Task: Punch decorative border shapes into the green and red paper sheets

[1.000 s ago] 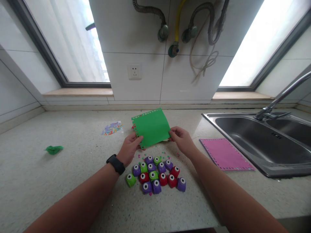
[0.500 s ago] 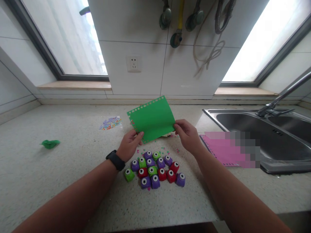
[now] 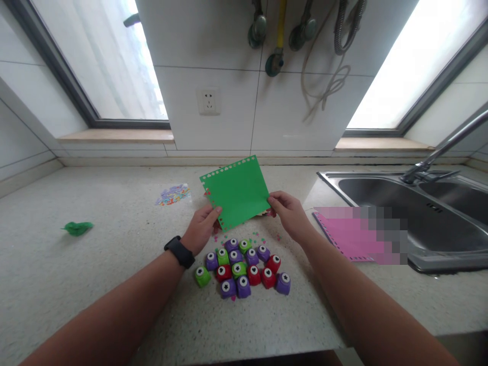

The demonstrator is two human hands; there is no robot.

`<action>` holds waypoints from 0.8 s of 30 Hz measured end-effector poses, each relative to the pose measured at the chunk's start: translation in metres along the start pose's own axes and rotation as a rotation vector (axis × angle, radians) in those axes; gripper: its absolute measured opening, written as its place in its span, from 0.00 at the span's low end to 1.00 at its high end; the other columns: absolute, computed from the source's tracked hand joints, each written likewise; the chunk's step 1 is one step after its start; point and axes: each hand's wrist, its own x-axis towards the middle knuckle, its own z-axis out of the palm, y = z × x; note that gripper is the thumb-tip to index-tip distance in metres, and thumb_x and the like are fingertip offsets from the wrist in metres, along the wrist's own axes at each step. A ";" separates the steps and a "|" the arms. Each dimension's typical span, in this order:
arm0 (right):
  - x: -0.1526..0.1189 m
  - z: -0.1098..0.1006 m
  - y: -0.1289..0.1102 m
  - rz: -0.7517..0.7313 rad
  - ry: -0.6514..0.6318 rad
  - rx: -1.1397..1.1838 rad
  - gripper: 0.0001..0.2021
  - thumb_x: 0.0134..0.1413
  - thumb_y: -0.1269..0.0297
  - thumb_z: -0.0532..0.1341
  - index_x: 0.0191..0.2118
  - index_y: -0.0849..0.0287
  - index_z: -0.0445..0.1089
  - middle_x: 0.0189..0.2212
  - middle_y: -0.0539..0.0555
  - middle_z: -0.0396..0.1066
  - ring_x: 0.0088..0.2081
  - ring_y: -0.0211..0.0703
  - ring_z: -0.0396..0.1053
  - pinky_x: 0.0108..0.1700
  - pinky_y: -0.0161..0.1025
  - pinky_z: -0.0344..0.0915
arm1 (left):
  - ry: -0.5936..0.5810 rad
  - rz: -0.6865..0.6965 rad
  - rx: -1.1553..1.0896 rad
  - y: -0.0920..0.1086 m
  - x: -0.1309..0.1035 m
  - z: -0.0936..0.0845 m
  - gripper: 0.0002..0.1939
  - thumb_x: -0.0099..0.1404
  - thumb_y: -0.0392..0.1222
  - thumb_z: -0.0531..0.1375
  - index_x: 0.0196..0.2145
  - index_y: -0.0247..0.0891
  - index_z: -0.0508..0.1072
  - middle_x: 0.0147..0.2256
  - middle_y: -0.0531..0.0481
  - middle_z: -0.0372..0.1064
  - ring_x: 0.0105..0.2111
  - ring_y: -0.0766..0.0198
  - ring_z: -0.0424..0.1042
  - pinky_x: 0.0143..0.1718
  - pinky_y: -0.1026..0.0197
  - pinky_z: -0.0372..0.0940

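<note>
A green sheet of paper (image 3: 240,193) is held up at a tilt, with small punched holes along its upper and left edges. My left hand (image 3: 201,227) pinches its lower left edge, thumb on top. The lower right corner is gripped by my right hand (image 3: 286,209). Just below the paper, several purple, green and red craft punches (image 3: 238,269) with star, heart and other marks on their white buttons sit in a cluster on the counter. Tiny punched paper bits (image 3: 259,239) lie between the hands. Whatever is under the paper is mostly hidden.
To the right lies a pink sheet (image 3: 346,236), partly blurred out, beside the steel sink (image 3: 366,203) and faucet (image 3: 423,170). A pile of colourful confetti (image 3: 173,194) rests at the back left. Farther left is a green leaf-like piece (image 3: 78,228). A socket (image 3: 208,101) is on the wall.
The green sheet has flattened out from its bend and dropped slightly. My right hand has shifted a little left with its corner. The punches stay put.
</note>
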 end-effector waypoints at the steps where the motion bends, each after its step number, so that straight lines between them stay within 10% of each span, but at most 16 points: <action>1: 0.000 0.000 0.000 -0.001 0.001 0.009 0.12 0.58 0.53 0.64 0.37 0.58 0.73 0.22 0.48 0.71 0.24 0.38 0.65 0.28 0.38 0.62 | -0.001 -0.001 -0.020 -0.001 0.000 0.000 0.18 0.64 0.55 0.64 0.27 0.38 0.73 0.20 0.55 0.65 0.18 0.68 0.63 0.17 0.66 0.58; 24: 0.001 0.000 0.002 -0.036 0.036 0.020 0.10 0.58 0.55 0.65 0.37 0.57 0.73 0.22 0.47 0.70 0.23 0.38 0.65 0.28 0.38 0.63 | -0.058 -0.060 -0.027 -0.003 0.000 -0.003 0.23 0.68 0.62 0.54 0.32 0.37 0.70 0.23 0.53 0.66 0.20 0.68 0.64 0.20 0.66 0.55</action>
